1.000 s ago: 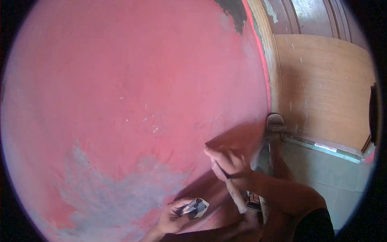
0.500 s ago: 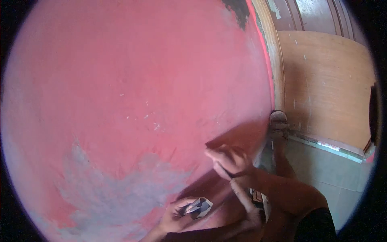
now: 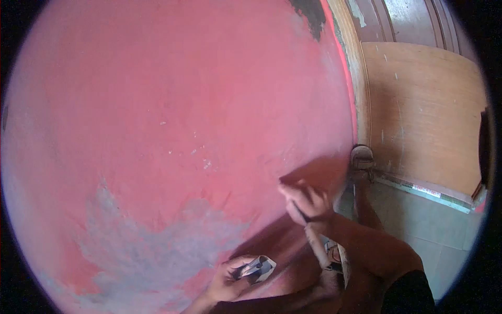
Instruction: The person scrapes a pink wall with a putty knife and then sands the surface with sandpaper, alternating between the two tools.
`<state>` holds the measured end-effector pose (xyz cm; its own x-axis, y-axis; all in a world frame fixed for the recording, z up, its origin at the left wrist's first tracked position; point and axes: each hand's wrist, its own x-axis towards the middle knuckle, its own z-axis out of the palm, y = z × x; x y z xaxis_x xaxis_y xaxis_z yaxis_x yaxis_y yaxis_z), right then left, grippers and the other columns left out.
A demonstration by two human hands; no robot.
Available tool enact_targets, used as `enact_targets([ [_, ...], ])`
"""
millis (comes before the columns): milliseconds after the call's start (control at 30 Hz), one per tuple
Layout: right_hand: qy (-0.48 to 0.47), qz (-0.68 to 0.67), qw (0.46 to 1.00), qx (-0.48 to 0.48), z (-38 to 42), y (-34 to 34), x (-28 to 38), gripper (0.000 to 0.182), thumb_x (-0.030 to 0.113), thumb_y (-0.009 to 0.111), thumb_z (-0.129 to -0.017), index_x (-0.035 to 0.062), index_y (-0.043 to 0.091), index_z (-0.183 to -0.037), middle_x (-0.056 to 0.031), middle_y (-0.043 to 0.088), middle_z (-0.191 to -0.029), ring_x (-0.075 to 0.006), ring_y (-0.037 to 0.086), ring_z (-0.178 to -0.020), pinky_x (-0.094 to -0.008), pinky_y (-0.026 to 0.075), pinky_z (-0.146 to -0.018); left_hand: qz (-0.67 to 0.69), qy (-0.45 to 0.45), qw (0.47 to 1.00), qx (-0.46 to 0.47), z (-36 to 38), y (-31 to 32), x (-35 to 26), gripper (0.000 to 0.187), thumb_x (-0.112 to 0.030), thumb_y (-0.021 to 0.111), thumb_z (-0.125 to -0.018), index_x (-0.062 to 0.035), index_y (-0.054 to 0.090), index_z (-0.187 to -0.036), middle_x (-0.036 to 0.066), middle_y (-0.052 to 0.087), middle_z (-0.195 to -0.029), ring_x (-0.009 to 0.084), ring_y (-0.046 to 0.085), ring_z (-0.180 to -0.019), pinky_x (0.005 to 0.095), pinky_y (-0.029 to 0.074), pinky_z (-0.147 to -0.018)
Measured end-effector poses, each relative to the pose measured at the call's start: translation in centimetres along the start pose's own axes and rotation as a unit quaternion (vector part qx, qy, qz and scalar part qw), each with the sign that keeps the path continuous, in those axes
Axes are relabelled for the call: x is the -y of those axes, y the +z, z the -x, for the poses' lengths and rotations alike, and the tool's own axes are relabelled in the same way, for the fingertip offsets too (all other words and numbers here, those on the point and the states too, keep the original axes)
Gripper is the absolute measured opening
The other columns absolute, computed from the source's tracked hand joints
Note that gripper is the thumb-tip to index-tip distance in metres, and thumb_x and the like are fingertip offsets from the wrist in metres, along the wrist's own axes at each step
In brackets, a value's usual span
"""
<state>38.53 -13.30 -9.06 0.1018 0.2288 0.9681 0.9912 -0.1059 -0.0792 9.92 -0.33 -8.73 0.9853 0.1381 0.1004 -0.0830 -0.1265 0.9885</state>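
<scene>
My left hand (image 3: 226,281) is closed around a small folded grey-and-white piece (image 3: 258,269) at the lower middle of the head view. To its right, my right hand (image 3: 312,203) is closed close over the worn pink surface (image 3: 209,94). A thin dark edge shows between its fingers, but what it grips is too unclear to name. Just below that hand is a pale, long, narrow shape (image 3: 317,247), blurred. A large grey patch (image 3: 162,254) spreads across the pink surface on the lower left.
A shoe (image 3: 362,157) stands by the surface's right edge. Beyond it are a wooden panel (image 3: 423,115), brown slats (image 3: 413,21) at the top right and grey floor tiles (image 3: 434,235). My bent knee (image 3: 408,256) is at the lower right.
My right hand has moved a little to the right, and the pale narrow shape below it has shifted too. My left hand has stayed in nearly the same place.
</scene>
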Motion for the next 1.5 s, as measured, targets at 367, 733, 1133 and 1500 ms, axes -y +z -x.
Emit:
enact_targets([
  [367,-0.015,-0.029,0.999,0.029,-0.7,-0.7,1.3,0.045,0.000,0.070,-0.082,0.0120,0.068,-0.125,-0.0078,0.066,-0.082,-0.0290,0.066,-0.065,-0.0404,0.055,-0.057,0.011,0.010,1.000,0.014,-0.2,0.4,-0.4,0.043,0.009,0.061,-0.097,0.0032,0.058,-0.139,0.008,0.066,-0.133,0.0141,0.062,-0.122,0.0323,0.047,-0.109],
  [733,-0.063,-0.069,0.996,-0.009,-0.2,0.4,0.8,0.046,0.001,0.072,-0.080,0.0113,0.067,-0.125,-0.0076,0.061,-0.078,-0.0290,0.062,-0.059,-0.0410,0.053,-0.055,0.003,-0.002,1.000,0.018,-0.2,0.3,0.4,0.045,0.011,0.060,-0.095,0.0035,0.058,-0.139,0.009,0.065,-0.136,0.0154,0.061,-0.124,0.0333,0.046,-0.110],
  [1133,-0.009,-0.141,0.990,0.009,-0.1,0.6,2.4,0.047,-0.003,0.069,-0.081,0.0078,0.065,-0.127,-0.0076,0.059,-0.076,-0.0264,0.061,-0.061,-0.0398,0.052,-0.055,0.008,0.000,1.000,0.023,-0.1,0.7,0.0,0.043,0.010,0.060,-0.096,0.0043,0.058,-0.139,0.009,0.066,-0.134,0.0148,0.061,-0.123,0.0329,0.047,-0.109],
  [1500,0.081,-0.414,0.889,0.181,-3.7,-4.1,10.2,0.039,0.008,0.067,-0.098,0.0017,0.062,-0.135,-0.0121,0.074,-0.095,-0.0230,0.074,-0.077,-0.0345,0.059,-0.069,0.014,0.040,0.999,-0.032,-0.6,2.4,-1.8,0.039,-0.001,0.069,-0.100,0.0028,0.060,-0.137,0.007,0.068,-0.129,0.0139,0.061,-0.120,0.0335,0.048,-0.107],
])
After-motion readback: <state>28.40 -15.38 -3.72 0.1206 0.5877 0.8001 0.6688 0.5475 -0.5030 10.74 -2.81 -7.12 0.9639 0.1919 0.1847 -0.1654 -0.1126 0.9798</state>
